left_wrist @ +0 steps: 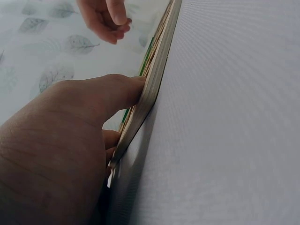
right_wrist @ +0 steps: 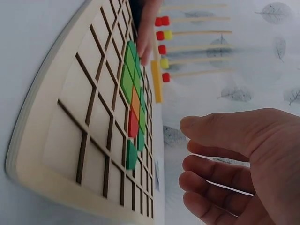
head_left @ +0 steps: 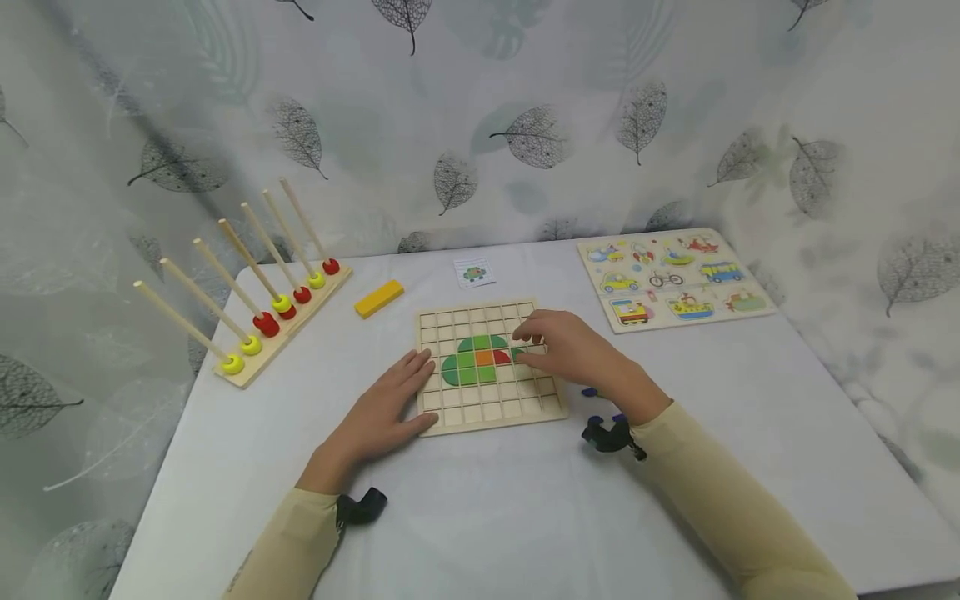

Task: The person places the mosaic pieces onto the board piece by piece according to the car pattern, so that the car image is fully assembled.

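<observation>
A wooden grid board [head_left: 457, 418] lies in the middle of the white table. Green square and rounded tiles [head_left: 467, 360], an orange tile [head_left: 484, 357] and a red tile [head_left: 501, 357] fill some of its cells. The left hand [head_left: 375, 412] rests at the board's left side; its thumb [left_wrist: 124, 91] touches the edge in the left wrist view. Over the board's right part hovers the right hand [head_left: 577, 350], fingers loosely bent, with nothing between them in the right wrist view. Nearest to it is a green rounded tile [right_wrist: 131, 154] set in a cell beside the red one.
A peg rack [head_left: 251, 367] with red and yellow beads stands at the left. Behind the board lie a yellow block [head_left: 379, 298] and a picture card [head_left: 474, 273]. A vehicle puzzle board [head_left: 675, 279] lies back right. Small blue pieces [head_left: 590, 392] lie below the right wrist.
</observation>
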Action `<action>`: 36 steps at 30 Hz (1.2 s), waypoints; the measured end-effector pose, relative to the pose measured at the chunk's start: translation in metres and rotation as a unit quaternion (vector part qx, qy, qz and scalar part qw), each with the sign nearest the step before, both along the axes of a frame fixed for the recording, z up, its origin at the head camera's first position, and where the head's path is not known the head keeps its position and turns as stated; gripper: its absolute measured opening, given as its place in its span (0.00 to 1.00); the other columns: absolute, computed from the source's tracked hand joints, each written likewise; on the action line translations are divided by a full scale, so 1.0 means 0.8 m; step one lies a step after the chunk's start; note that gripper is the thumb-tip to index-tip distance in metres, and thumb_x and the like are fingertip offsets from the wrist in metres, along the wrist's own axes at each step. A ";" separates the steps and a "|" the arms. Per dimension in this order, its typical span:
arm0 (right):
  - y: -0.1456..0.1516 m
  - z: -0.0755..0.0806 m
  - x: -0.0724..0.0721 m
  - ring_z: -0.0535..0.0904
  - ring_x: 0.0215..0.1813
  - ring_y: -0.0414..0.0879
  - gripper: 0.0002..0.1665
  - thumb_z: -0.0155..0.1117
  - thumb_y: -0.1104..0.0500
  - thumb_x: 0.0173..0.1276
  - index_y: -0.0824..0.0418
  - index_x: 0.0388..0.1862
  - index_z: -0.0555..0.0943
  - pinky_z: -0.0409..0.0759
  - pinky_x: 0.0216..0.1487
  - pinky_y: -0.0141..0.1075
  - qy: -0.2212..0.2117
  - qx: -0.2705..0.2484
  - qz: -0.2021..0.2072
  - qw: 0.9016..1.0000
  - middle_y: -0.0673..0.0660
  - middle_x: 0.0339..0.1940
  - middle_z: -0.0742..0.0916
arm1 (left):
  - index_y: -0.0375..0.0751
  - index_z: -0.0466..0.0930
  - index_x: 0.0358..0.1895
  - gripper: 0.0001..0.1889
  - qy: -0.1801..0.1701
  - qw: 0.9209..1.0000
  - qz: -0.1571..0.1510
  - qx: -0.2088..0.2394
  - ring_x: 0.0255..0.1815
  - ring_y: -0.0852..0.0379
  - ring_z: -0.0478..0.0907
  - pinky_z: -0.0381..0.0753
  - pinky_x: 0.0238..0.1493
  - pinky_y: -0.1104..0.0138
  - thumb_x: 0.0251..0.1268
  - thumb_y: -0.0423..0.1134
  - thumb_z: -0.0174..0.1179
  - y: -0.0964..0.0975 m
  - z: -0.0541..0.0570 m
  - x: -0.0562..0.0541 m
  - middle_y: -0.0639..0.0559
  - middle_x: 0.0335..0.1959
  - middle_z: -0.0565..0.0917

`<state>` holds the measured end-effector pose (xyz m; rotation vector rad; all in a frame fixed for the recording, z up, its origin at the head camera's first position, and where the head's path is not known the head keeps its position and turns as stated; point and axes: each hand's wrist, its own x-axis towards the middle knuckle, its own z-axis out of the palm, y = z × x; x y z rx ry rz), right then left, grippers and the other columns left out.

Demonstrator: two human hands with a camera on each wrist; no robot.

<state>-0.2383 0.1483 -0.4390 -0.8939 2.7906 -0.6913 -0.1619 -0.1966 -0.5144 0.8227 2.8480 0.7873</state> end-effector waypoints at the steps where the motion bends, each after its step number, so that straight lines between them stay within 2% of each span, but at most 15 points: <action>1: 0.004 0.001 0.001 0.83 0.50 0.48 0.20 0.80 0.56 0.71 0.60 0.59 0.90 0.85 0.51 0.43 0.000 -0.003 -0.003 1.000 0.53 0.51 0.89 | 0.41 0.59 0.88 0.45 0.000 1.000 0.000 -0.001 0.90 0.47 0.45 0.55 0.84 0.45 0.76 0.59 0.63 0.000 0.000 0.000 0.51 0.90 0.54; 6: 0.027 0.011 0.006 0.83 0.50 0.50 0.19 0.80 0.58 0.70 0.62 0.58 0.90 0.85 0.49 0.44 0.012 -0.019 -0.010 1.000 0.56 0.51 0.89 | 0.41 0.58 0.88 0.46 0.001 1.000 0.001 -0.006 0.90 0.48 0.45 0.54 0.85 0.45 0.76 0.60 0.63 0.000 -0.001 -0.001 0.52 0.90 0.53; 15: 0.070 0.017 0.011 0.83 0.50 0.51 0.19 0.80 0.59 0.70 0.61 0.58 0.91 0.85 0.48 0.46 0.023 0.005 -0.040 0.999 0.56 0.51 0.90 | 0.42 0.58 0.88 0.46 0.001 1.000 0.003 -0.004 0.90 0.48 0.45 0.54 0.85 0.45 0.76 0.60 0.63 -0.001 -0.006 0.000 0.52 0.90 0.53; 21: 0.092 0.021 0.018 0.84 0.50 0.53 0.19 0.81 0.61 0.69 0.63 0.57 0.90 0.85 0.48 0.47 0.032 0.002 -0.048 0.998 0.58 0.50 0.90 | 0.42 0.58 0.88 0.46 0.000 1.000 0.005 -0.003 0.90 0.49 0.45 0.54 0.85 0.46 0.76 0.61 0.62 0.000 -0.005 0.000 0.53 0.90 0.53; 30: 0.116 0.018 0.035 0.83 0.50 0.52 0.19 0.81 0.60 0.68 0.62 0.57 0.90 0.84 0.50 0.48 0.011 0.021 -0.086 0.996 0.56 0.49 0.90 | 0.43 0.58 0.88 0.46 0.003 1.000 0.004 -0.009 0.90 0.49 0.45 0.54 0.85 0.47 0.76 0.61 0.62 0.001 -0.004 0.000 0.53 0.90 0.53; 36: 0.127 0.016 0.048 0.83 0.49 0.52 0.18 0.81 0.59 0.68 0.62 0.54 0.90 0.84 0.49 0.49 0.011 0.024 -0.085 0.996 0.54 0.46 0.90 | 0.42 0.58 0.88 0.46 0.002 1.000 0.004 -0.011 0.90 0.48 0.45 0.54 0.85 0.46 0.76 0.61 0.62 0.001 -0.003 -0.001 0.52 0.90 0.53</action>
